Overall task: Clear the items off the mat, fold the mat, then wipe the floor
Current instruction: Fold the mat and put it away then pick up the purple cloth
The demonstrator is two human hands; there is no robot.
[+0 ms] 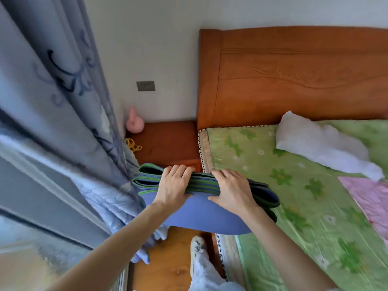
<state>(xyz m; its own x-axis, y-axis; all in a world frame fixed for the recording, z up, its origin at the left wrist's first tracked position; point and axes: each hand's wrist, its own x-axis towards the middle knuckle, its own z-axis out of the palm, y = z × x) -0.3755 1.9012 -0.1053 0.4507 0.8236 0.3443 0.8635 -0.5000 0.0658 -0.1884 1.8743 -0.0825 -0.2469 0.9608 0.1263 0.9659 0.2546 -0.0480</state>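
The person is carrying the folded mat (201, 208) over the bed's (294, 185) head corner, long axis crosswise; the left hand (174, 185) and right hand (231, 190) are clasping its top edge, equally near.

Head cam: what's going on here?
A person is holding a folded blue mat with green edging in both hands. The left hand and right hand each grip the stacked folds from above, thumbs underneath. The mat is held in the air beside the bed, in front of the wooden nightstand. So the folding looks done; no wiping of the floor is visible.
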